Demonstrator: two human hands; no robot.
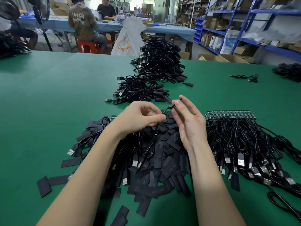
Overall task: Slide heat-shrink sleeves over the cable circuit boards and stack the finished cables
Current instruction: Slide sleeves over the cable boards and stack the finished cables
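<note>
Matt black sleeves [156, 168], shiny metal plugs [241, 161], green felt-like table [57, 95]

Premises: a small electronics assembly workshop with storage on the same floor. Evidence: a large green-covered work table [48, 88] carrying bulk heaps of black USB cables [156, 62] and loose black sleeves [162, 168]; a row of green circuit boards [228, 113]; blue steel shelving [241, 18] stacked with cardboard boxes and parts bins; seated workers [84, 25] at a second long bench [146, 29]; a pedestal fan [40, 10].

Sleeves [156, 173] left of cables [244, 141]
</note>
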